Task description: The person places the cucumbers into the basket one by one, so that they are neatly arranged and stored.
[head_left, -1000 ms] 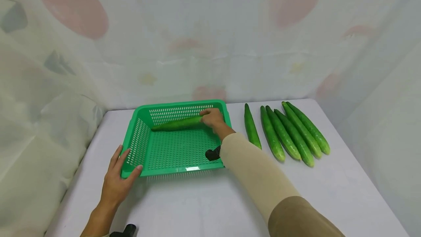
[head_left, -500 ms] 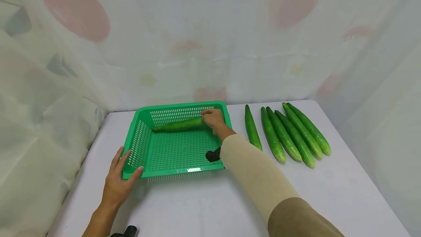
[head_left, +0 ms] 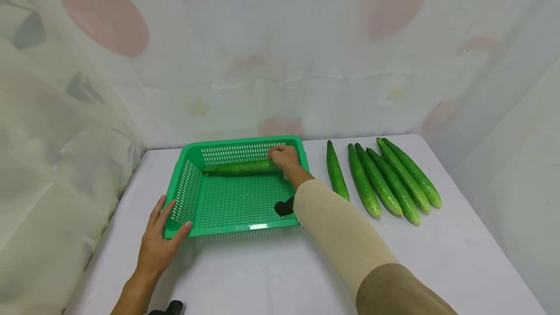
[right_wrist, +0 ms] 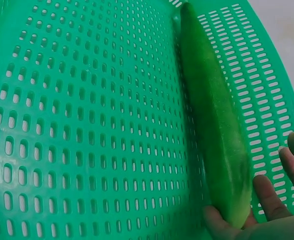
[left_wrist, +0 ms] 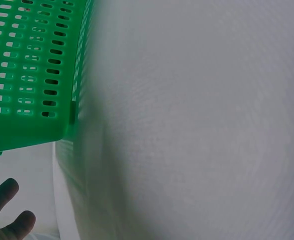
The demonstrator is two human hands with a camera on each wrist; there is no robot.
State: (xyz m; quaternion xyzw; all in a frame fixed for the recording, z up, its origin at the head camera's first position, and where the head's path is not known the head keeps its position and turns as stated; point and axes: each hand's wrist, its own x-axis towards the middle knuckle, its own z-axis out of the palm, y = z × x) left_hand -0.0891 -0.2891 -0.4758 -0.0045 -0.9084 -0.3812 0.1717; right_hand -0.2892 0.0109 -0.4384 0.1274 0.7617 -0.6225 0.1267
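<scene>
While my left hand (head_left: 157, 247) rests at the near left corner of the green basket (head_left: 214, 231), my right hand (head_left: 284, 158) reaches inside and pinches one cucumber (head_left: 238, 167) by its thick, pale end. My right thumb (right_wrist: 218, 224) is on one side of that end and a finger (right_wrist: 268, 196) on the other; the remaining fingers that show are spread, clear of the skin. The cucumber lies lengthwise along the far wall of the basket, low down by the floor, its narrow tip towards the left. Whether it touches the wall all along, I can't tell.

My left fingers are apart and fairly straight, laid at the left rim, with the thumb over the front rim. From the left wrist, only two fingertips (left_wrist: 21, 226) show, beside the basket's outer wall.

To the right of the basket, one cucumber (head_left: 337, 173) lies by itself on the white table (head_left: 271, 276), partly behind my beige sleeve (head_left: 345, 237). Just beyond it, five more cucumbers (head_left: 395, 183) lie side by side, slanting.
</scene>
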